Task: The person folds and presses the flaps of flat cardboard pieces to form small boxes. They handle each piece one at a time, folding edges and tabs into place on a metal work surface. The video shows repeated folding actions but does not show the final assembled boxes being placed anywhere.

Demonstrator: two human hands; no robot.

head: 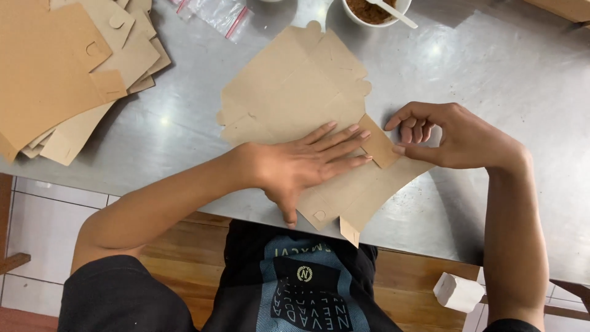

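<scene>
While the left hand (pixel 301 165) is pressing flat, fingers spread, to pin the unfolded cardboard box blank (pixel 295 92) at frame centre on the steel table (pixel 491 67), the right hand (pixel 458 136) is pinching up a side flap (pixel 378 144), creasing it.

the left hand (pixel 307 163) lay flat, fingers spread, on a brown die-cut cardboard sheet (pixel 289 92) spread on the steel table (pixel 479 74). the right hand (pixel 452 136) pinched a side flap (pixel 378 147) of that sheet, folding it up beside the left fingertips. a stack of like cardboard blanks (pixel 67 74) sat at the far left, and a white bowl (pixel 376 12) of brown powder with a spoon stood at the top edge.
</scene>
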